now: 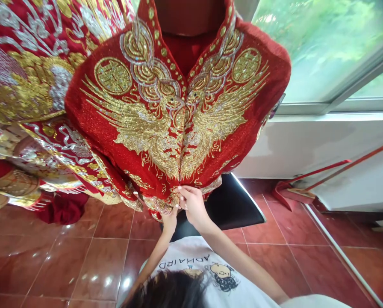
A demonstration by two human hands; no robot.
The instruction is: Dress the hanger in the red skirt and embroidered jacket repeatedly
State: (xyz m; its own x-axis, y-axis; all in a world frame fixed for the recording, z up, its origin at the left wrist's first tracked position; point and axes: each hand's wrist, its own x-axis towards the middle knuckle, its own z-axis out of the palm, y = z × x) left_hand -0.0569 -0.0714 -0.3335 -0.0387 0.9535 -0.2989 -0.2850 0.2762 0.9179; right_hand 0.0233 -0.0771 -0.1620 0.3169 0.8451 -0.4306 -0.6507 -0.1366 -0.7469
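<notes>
A red jacket [178, 107] with gold and silver phoenix embroidery hangs on a dress form in front of me, its front edges meeting down the middle. Both my hands are at the bottom of that front seam. My right hand [193, 204] pinches the lower front edge, fingers closed on the cloth. My left hand [169, 220] sits just beside and below it, with its fingers closed on the hem [159, 204] from underneath. My white printed T-shirt [210, 273] and dark hair fill the bottom of the view.
A second red and gold embroidered garment [27, 85] hangs at the left, close against the jacket. A black stand base [233, 205] lies under the dress form on the red tiled floor [66, 261]. A window [332, 47] and white wall are at the right, with red poles [322, 171] leaning there.
</notes>
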